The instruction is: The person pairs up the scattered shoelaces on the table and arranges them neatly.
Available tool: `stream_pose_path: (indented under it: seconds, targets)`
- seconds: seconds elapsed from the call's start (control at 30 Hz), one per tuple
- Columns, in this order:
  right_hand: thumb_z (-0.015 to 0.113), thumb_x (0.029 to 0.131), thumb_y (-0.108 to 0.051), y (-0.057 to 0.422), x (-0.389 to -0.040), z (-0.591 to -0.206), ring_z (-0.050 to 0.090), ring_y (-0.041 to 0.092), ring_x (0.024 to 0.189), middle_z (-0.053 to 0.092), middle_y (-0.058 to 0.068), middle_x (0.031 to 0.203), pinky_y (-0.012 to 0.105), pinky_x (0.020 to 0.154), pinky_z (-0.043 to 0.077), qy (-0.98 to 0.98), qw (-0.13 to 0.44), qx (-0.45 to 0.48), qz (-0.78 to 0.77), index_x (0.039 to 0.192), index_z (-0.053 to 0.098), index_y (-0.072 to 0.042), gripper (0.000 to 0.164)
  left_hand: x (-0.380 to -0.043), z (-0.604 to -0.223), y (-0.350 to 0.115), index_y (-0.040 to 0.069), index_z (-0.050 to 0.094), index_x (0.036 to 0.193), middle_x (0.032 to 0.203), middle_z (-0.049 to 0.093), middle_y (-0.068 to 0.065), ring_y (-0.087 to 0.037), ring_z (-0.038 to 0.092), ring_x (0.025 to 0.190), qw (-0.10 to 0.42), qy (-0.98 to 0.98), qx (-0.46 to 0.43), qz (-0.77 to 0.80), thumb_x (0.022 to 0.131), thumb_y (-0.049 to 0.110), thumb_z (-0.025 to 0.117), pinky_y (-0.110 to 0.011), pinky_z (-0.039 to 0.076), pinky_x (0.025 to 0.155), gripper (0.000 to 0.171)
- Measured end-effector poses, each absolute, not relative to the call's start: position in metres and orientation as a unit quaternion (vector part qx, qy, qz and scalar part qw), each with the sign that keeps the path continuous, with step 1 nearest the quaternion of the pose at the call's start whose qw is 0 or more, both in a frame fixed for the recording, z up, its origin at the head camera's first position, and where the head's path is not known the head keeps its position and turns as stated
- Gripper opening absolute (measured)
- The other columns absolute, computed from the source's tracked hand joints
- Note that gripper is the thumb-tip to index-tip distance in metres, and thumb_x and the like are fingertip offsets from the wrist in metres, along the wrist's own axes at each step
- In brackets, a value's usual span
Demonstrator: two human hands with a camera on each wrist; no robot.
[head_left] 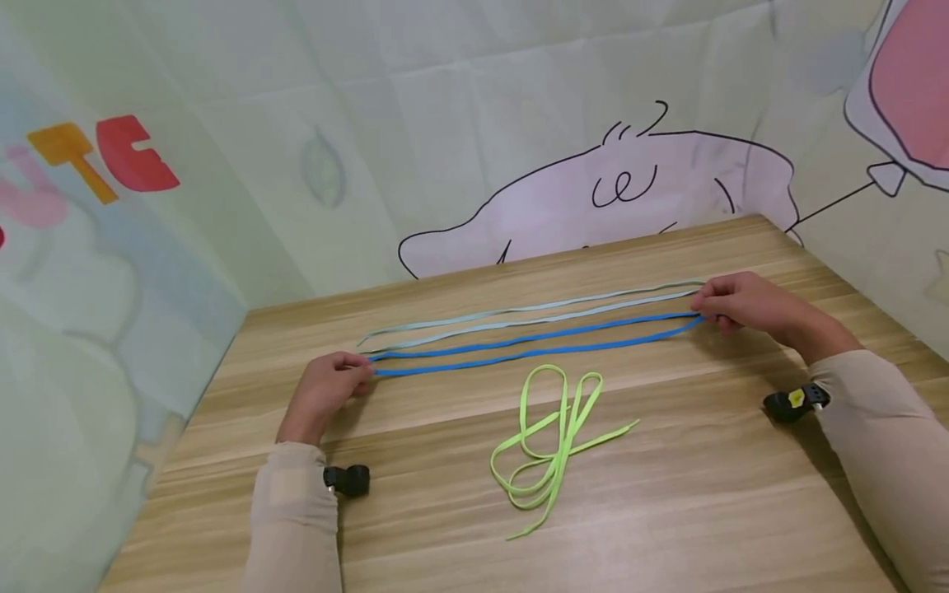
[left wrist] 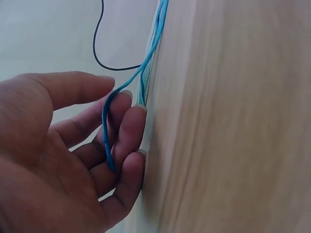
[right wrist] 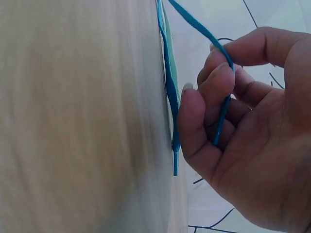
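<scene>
Two strands of blue shoelace [head_left: 460, 366] run side by side across the wooden table. My left hand [head_left: 326, 387] pinches blue lace at the left end; in the left wrist view a loose blue lace end [left wrist: 105, 121] hangs across the curled fingers. At the other end my right hand [head_left: 756, 309] pinches one strand [right wrist: 199, 26] between thumb and fingers, its tip lying inside the palm. Beside that hand, a second blue end with its hard tip [right wrist: 175, 162] lies along the tabletop. Just behind, a pale green shoelace [head_left: 474, 316] stretches in two roughly parallel strands.
A yellow-green shoelace [head_left: 567, 436] lies in loose loops on the table [head_left: 415, 494], nearer the body. Behind the table's far edge hangs a printed cloth backdrop [head_left: 460, 165], which also covers the left side. Small black cameras [head_left: 348, 480] are strapped at both wrists.
</scene>
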State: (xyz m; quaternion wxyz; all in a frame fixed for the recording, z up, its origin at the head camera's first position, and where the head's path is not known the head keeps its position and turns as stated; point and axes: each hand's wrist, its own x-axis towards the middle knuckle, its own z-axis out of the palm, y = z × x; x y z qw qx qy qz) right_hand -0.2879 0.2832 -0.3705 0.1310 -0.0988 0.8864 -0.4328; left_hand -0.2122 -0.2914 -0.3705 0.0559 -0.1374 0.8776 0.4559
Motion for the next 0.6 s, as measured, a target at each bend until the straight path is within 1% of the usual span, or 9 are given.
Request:
stream_pose_path:
  seconds: [0.07, 0.2, 0.3, 0.43, 0.6]
  targets:
    - [0.058, 0.102, -0.024, 0.286, -0.289, -0.372, 0.053, 0.018, 0.070, 0.054, 0.005, 0.084, 0.031, 0.064, 0.046, 0.895, 0.125, -0.095, -0.417, 0.112, 0.060, 0.005, 0.031, -0.212, -0.370, -0.292, 0.004, 0.062, 0.126, 0.118, 0.064, -0.012, -0.022, 0.064, 0.097, 0.055, 0.880, -0.135, 0.452, 0.100, 0.025, 0.062, -0.034, 0.043, 0.083, 0.033]
    - [0.058, 0.103, -0.025, 0.292, -0.291, -0.373, 0.053, 0.017, 0.068, 0.056, 0.003, 0.077, 0.031, 0.064, 0.044, 0.910, 0.114, -0.087, -0.388, 0.107, 0.062, 0.004, 0.029, -0.211, -0.369, -0.292, 0.005, 0.063, 0.126, 0.121, 0.064, -0.013, -0.023, 0.064, 0.099, 0.055, 0.884, -0.136, 0.444, 0.099, 0.024, 0.062, -0.035, 0.043, 0.082, 0.032]
    - [0.057, 0.103, -0.023, 0.296, -0.290, -0.373, 0.053, 0.017, 0.069, 0.057, 0.002, 0.077, 0.031, 0.064, 0.044, 0.915, 0.113, -0.081, -0.380, 0.104, 0.062, 0.003, 0.027, -0.211, -0.368, -0.292, 0.005, 0.063, 0.125, 0.120, 0.064, -0.013, -0.024, 0.064, 0.100, 0.054, 0.883, -0.139, 0.446, 0.099, 0.024, 0.062, -0.035, 0.043, 0.082, 0.033]
    - [0.057, 0.102, -0.019, 0.296, -0.289, -0.371, 0.054, 0.017, 0.070, 0.059, 0.002, 0.077, 0.030, 0.064, 0.044, 0.917, 0.110, -0.072, -0.377, 0.103, 0.063, 0.005, 0.025, -0.211, -0.369, -0.292, 0.003, 0.063, 0.124, 0.114, 0.065, -0.011, -0.024, 0.062, 0.097, 0.054, 0.880, -0.144, 0.450, 0.099, 0.024, 0.063, -0.035, 0.043, 0.082, 0.032]
    - [0.054, 0.101, -0.018, 0.296, -0.288, -0.370, 0.058, 0.016, 0.071, 0.061, 0.002, 0.081, 0.029, 0.062, 0.048, 0.919, 0.099, -0.060, -0.377, 0.105, 0.064, 0.008, 0.028, -0.210, -0.370, -0.294, 0.002, 0.062, 0.123, 0.108, 0.066, -0.010, -0.024, 0.061, 0.096, 0.049, 0.880, -0.144, 0.450, 0.099, 0.024, 0.063, -0.034, 0.043, 0.081, 0.032]
